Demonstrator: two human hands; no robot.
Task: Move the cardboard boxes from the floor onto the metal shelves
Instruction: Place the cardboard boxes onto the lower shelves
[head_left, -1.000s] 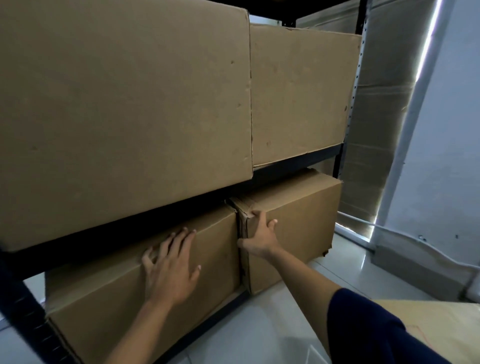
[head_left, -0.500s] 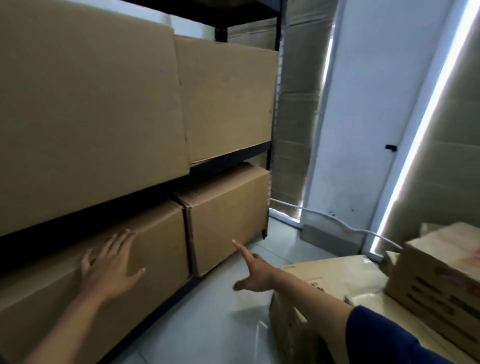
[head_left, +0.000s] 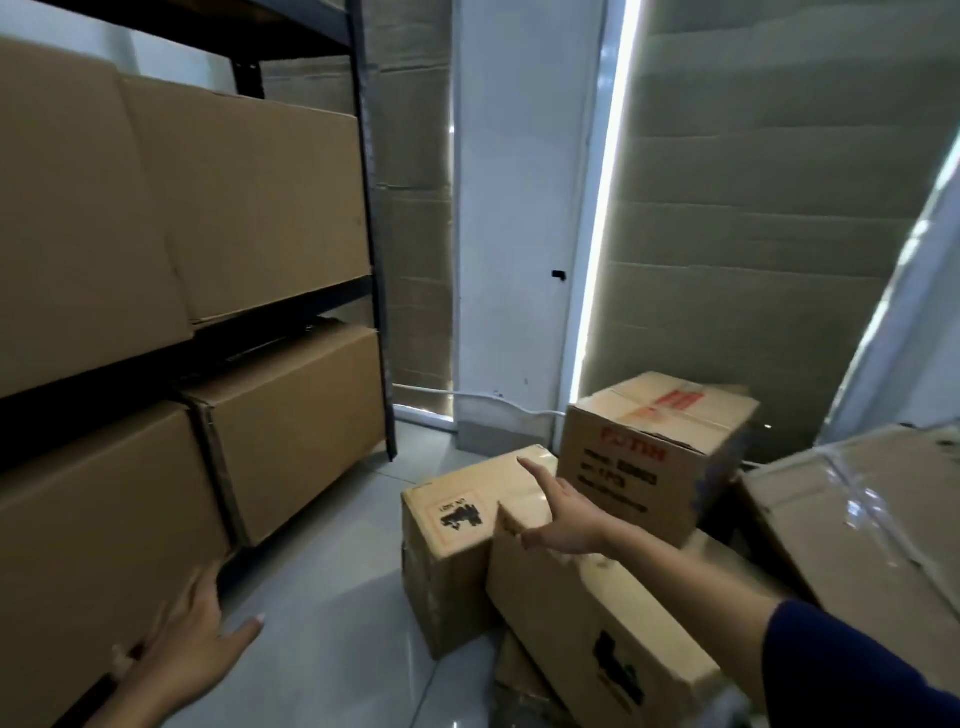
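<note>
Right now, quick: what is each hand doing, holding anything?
Left hand: open, fingers straight, resting against the lower shelf box; holding nothing.
Right hand: open, fingers spread, reaching over the floor boxes; holding nothing.

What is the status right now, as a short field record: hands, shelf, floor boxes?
left hand: open, resting on the bottom left shelf box
right hand: open, reaching over the floor boxes, holding nothing
metal shelf: four plain boxes visible across two levels
floor: red-printed box, small labelled box, long box still unshelved
</note>
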